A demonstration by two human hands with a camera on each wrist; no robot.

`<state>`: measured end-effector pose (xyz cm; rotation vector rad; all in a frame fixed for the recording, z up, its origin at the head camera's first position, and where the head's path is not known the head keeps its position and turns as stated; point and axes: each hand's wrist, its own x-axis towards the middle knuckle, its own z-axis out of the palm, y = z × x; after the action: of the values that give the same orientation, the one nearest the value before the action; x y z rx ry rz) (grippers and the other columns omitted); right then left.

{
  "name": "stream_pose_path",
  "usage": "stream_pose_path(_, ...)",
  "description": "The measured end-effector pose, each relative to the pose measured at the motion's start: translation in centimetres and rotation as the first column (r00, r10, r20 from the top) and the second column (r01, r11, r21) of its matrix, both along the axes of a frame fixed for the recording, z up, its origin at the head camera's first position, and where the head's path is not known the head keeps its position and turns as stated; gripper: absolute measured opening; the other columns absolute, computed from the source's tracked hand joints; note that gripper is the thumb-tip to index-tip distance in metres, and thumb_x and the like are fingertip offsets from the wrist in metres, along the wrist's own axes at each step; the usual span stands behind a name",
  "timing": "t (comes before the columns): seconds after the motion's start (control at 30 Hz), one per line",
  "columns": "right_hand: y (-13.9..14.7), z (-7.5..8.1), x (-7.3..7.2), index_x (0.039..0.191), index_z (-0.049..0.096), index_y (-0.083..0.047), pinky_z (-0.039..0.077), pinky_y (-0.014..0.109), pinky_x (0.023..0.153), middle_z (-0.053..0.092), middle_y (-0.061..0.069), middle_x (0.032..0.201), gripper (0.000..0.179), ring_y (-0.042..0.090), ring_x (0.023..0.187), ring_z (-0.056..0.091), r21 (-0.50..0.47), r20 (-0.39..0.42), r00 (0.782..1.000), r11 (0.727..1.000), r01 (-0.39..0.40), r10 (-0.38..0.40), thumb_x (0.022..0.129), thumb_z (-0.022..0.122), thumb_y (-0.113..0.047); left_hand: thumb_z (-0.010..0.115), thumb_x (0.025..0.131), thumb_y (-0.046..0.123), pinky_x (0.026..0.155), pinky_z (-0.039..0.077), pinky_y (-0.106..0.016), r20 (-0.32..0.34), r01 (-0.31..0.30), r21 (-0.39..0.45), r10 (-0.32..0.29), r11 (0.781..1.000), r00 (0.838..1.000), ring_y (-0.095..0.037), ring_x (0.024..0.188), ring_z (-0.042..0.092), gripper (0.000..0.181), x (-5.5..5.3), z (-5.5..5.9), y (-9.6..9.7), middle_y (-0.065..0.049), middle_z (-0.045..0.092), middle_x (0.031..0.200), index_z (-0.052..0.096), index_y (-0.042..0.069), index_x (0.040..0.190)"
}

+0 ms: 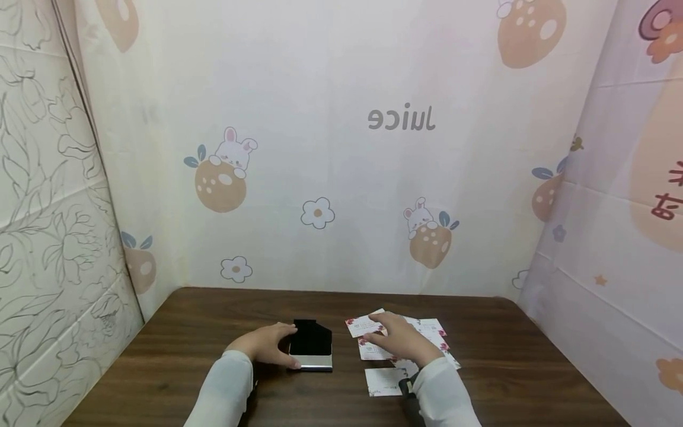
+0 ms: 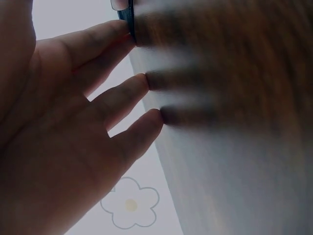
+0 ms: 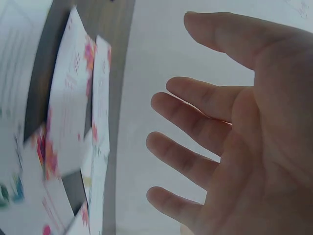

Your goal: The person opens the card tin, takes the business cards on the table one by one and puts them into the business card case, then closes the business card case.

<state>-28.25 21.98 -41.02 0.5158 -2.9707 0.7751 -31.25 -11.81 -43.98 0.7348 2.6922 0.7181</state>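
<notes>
A business card case (image 1: 311,344), black with a silver strip along its front, lies on the table near the middle in the head view. My left hand (image 1: 267,345) is at its left side, thumb at the front corner and forefinger near the back corner. In the left wrist view the case's dark edge (image 2: 128,19) shows between thumb and forefinger; the other fingertips of that hand (image 2: 63,117) meet the tabletop. Over several white business cards with pink flowers (image 1: 373,350), my right hand (image 1: 402,339) hovers with fingers spread. Its palm (image 3: 259,142) holds nothing in the right wrist view.
The cards lie loosely spread and overlapping, one white card (image 1: 384,382) nearest me. Beneath everything is a dark wooden table (image 1: 213,314). A pale printed curtain (image 1: 331,154) hangs behind it, with more cloth at both sides.
</notes>
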Motion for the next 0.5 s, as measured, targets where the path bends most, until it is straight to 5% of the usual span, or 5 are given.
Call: stream_pose_path(0.5, 4.2, 0.4, -0.3, 0.135, 0.060, -0.002, 0.040, 0.068, 0.099, 0.056, 0.023, 0.137, 0.051, 0.047, 0.128, 0.049, 0.011, 0.018, 0.980, 0.980, 0.199, -0.199, 0.091, 0.074, -0.026, 0.085, 0.077, 0.046, 0.110, 0.032, -0.061, 0.003, -0.006, 0.014, 0.006, 1.000, 1.000, -0.041, 0.144, 0.032, 0.088, 0.2, 0.4, -0.1, -0.016, 0.043, 0.153, 0.049, 0.006, 0.147)
